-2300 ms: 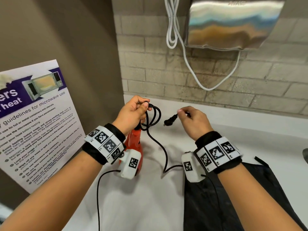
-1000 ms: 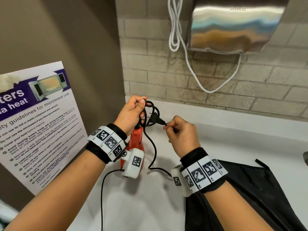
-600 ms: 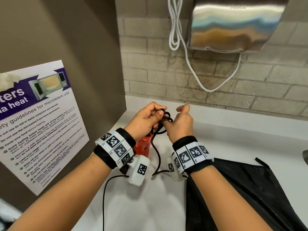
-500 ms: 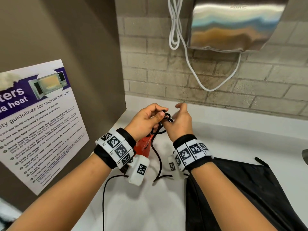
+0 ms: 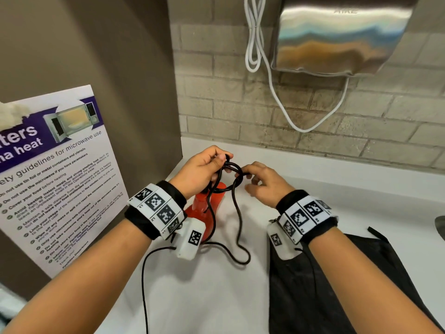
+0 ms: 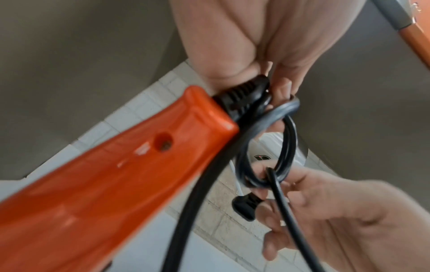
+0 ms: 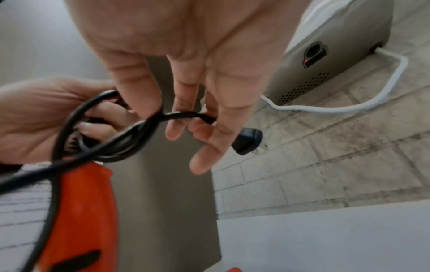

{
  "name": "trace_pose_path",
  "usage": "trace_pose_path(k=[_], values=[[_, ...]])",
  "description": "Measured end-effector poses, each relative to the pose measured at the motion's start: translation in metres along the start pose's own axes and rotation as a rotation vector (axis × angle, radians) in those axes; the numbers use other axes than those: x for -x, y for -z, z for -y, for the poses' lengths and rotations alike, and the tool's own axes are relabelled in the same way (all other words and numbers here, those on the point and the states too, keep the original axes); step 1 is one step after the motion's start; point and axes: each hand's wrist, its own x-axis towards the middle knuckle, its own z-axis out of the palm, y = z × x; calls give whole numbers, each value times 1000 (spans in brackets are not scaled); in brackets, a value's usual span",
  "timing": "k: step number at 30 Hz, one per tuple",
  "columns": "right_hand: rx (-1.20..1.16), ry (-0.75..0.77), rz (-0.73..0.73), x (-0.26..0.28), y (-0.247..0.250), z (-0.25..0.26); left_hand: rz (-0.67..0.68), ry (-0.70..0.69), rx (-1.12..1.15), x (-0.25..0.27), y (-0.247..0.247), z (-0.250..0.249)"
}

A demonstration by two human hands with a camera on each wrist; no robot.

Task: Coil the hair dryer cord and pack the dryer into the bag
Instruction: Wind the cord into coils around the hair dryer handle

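Note:
The orange hair dryer (image 5: 207, 210) (image 6: 111, 184) (image 7: 81, 211) hangs handle-up over the white counter. My left hand (image 5: 204, 172) (image 6: 263, 60) grips the coiled loops of its black cord (image 5: 230, 175) (image 6: 265, 147) (image 7: 104, 134) at the top of the handle. My right hand (image 5: 261, 183) (image 7: 186, 92) pinches the cord's end just behind the black plug (image 6: 245, 205) (image 7: 246, 140), which has passed through the coil. A slack length of cord (image 5: 237, 237) hangs down to the counter. The black bag (image 5: 325, 285) lies flat at the lower right, under my right forearm.
A steel hand dryer (image 5: 337, 37) with a white cable (image 5: 277, 97) hangs on the brick wall. A microwave notice (image 5: 55, 169) leans on the brown panel at the left. The white counter (image 5: 204, 297) runs to the wall; a sink edge (image 5: 440, 225) shows far right.
My right hand carried the plug to the coil in my left hand, passed it through the loops, and now draws it out to the right. The slack cord has shortened.

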Motion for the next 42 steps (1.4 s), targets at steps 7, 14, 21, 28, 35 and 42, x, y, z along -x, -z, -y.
trace_pose_path(k=[7,14,21,28,35,42], values=[[71,-302,-437,-5,38,-57,4,8,23,4,14,3],[259,-739,-182,4,38,-107,-20,34,200,5,19,9],[-15,-354,-101,2,-8,-70,13,45,181,2,12,9],[-338,-3,111,-8,-34,-5,22,73,181,-1,6,3],[-466,17,141,-10,-34,-4,27,65,226,0,6,2],[-366,-84,-275,-28,-8,-19,3,104,257,0,9,-1]])
